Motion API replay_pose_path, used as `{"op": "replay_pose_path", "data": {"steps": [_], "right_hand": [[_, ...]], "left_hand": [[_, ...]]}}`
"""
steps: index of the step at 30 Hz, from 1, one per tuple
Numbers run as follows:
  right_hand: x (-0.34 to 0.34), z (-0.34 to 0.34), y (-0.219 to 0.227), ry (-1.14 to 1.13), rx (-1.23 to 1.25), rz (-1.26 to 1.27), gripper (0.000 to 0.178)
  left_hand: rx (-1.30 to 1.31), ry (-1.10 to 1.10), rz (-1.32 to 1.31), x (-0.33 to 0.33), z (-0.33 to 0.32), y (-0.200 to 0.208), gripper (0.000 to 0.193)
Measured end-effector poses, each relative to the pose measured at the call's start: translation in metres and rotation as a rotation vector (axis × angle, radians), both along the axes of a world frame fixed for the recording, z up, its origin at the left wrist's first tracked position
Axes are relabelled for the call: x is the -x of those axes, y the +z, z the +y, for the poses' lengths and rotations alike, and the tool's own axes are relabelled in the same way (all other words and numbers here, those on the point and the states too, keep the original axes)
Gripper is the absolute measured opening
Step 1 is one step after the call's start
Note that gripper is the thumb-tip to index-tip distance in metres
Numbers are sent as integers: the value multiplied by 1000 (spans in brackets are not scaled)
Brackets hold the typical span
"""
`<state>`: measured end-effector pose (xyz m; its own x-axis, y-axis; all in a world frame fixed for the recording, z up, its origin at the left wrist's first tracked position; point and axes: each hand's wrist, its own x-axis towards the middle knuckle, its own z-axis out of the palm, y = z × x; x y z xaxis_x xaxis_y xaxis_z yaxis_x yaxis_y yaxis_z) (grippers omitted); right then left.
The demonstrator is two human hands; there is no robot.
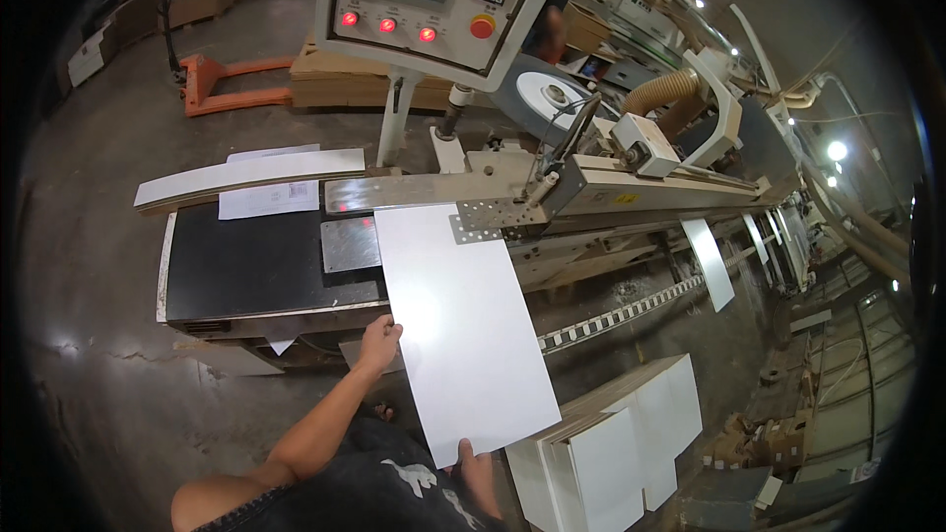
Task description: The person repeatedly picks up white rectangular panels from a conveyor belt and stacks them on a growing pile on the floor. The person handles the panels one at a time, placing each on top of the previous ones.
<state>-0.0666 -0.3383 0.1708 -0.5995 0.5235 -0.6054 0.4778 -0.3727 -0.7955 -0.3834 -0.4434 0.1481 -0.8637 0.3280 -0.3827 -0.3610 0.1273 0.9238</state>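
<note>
A large white board lies flat, its far end on the metal infeed of an edge-banding machine, under a perforated plate. Closed on the board's left long edge is my left hand, fingers curled with the thumb at the rim. At the near end, my right hand grips the edge, thumb on top; its other fingers are hidden below the board. A metal plate and a black table top sit left of the board.
A stack of white boards stands at the lower right. Above the infeed rises a control panel with a lit screen. More white panels lie along the machine. An orange pallet jack and a person are farther back.
</note>
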Motion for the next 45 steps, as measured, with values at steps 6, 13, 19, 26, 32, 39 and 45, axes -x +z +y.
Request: {"op": "replay_pose_path", "data": {"steps": [6,13,19,26,32,39,45], "right_hand": [[7,23,9,-77,-106,-145,44],[0,93,-2,-123,-363,-282,64],[18,151,30,12,-391,-534,74],[5,221,27,67,-271,-463,84],[-8,268,29,-139,-347,-335,74],[-133,276,-6,-161,-281,-48,58],[-338,190,-38,-286,-237,-610,55]], "left_hand": [[-87,46,-45,-1,28,3,18],[-102,-25,-44,-2,107,13,10],[-21,-55,3,-1,157,12,9],[-88,-119,28,-5,229,-4,12],[228,-78,69,1,302,-5,37],[-73,-406,1227,-206,405,83,47],[-6,-1144,353,-401,472,-45,59]]}}
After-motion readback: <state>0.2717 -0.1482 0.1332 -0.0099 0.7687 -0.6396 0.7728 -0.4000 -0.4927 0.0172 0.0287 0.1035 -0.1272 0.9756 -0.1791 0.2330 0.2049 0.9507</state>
